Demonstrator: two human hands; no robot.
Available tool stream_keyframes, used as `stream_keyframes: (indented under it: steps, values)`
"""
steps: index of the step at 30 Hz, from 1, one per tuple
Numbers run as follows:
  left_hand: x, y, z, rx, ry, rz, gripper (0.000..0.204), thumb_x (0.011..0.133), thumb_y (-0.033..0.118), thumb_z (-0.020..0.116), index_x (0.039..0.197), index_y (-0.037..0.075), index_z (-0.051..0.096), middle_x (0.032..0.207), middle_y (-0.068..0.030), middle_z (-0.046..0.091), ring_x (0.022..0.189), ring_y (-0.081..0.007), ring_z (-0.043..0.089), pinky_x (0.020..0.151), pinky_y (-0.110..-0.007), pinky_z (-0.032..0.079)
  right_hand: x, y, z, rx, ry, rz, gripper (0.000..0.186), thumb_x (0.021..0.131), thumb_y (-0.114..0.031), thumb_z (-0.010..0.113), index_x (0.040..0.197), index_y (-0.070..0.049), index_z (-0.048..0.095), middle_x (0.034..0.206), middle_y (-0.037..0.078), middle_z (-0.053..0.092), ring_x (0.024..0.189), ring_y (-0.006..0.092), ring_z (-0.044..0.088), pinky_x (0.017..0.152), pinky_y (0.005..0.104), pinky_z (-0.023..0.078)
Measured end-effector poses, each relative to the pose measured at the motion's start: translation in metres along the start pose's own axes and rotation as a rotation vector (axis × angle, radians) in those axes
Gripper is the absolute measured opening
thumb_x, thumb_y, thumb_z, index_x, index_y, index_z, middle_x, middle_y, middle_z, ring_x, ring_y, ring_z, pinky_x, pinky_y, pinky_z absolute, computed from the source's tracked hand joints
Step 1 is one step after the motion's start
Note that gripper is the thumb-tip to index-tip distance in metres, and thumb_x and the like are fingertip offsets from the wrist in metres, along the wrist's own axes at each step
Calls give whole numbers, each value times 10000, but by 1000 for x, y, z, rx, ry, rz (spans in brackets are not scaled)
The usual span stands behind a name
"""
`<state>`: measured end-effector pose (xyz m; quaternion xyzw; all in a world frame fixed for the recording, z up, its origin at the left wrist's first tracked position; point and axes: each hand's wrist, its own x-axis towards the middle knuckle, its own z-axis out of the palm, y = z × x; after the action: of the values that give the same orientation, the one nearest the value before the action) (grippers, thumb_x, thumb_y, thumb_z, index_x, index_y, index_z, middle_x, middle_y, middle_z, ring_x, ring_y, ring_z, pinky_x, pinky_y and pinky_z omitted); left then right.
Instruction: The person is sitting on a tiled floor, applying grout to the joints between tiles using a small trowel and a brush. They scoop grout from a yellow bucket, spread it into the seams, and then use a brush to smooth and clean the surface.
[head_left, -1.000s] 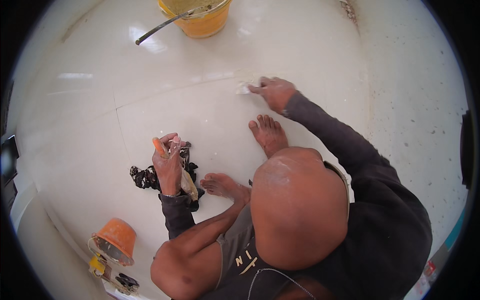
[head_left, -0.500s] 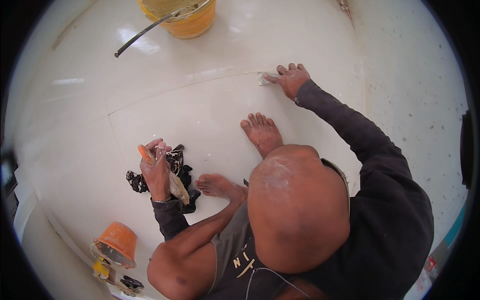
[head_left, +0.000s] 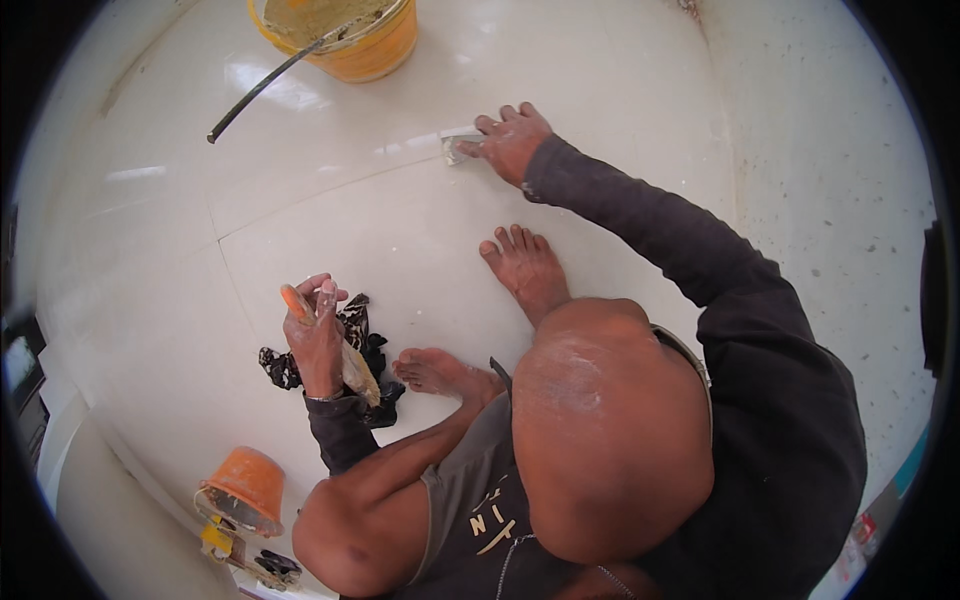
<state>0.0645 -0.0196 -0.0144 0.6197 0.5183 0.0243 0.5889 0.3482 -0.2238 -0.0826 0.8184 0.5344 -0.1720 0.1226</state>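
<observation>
On the pale glossy tile floor (head_left: 420, 240), my right hand (head_left: 515, 140) presses a small flat scraper (head_left: 453, 151) against a tile joint (head_left: 310, 190). Pale paste shows on the scraper, and my fingers hide part of it. My left hand (head_left: 317, 345) is closed around a tool with an orange handle (head_left: 295, 303), perhaps a putty knife or trowel. Its lower end (head_left: 358, 374) is caked with pale paste and points back toward me. Beside and beneath that hand lies a crumpled black plastic bag (head_left: 384, 408), smeared with paste.
A yellow bucket (head_left: 372, 52) of greyish paste stands at the far side, a dark rod (head_left: 258, 98) leaning out over its rim. Near left, an orange bucket (head_left: 248, 482) lies tipped beside small items. My bare feet (head_left: 527, 268) rest on the floor; a speckled pale surface (head_left: 830, 190) borders the right.
My right hand has slid the scraper leftward along the joint. My left hand keeps its hold on the orange-handled tool, nearly still. The view has shifted slightly.
</observation>
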Motion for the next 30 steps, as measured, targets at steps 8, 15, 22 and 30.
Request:
stream_keyframes:
  steps: [8,15,22,30]
  values:
    - [10,1,4,19,39,-30,334,940,283,676,1130,18,604,827,-41,649,529,-13,405,476,-175,319,-40,60,19,-93,-188,139,361,973,-242,435,1257,-352,628,1309,35,573,1147,277,570,958,450,420]
    - [18,-8,-8,-2,16,-13,341,941,287,676,1134,17,600,827,-36,643,533,-7,391,475,-175,305,-82,105,38,-181,-267,248,394,954,-192,471,1286,-358,603,1265,38,586,1113,284,579,935,468,441]
    - [14,-20,-50,-15,34,3,330,941,284,676,1123,17,611,831,-36,647,540,-10,390,477,-179,298,-122,104,50,-77,-286,402,504,892,-73,501,1341,-290,574,1121,118,603,976,325,618,843,464,508]
    - [10,-29,-88,-20,33,21,378,930,317,689,1136,10,609,828,-33,648,573,-18,431,497,-185,316,7,-126,34,553,285,130,398,934,-276,517,1283,-95,583,933,187,644,864,378,626,763,505,502]
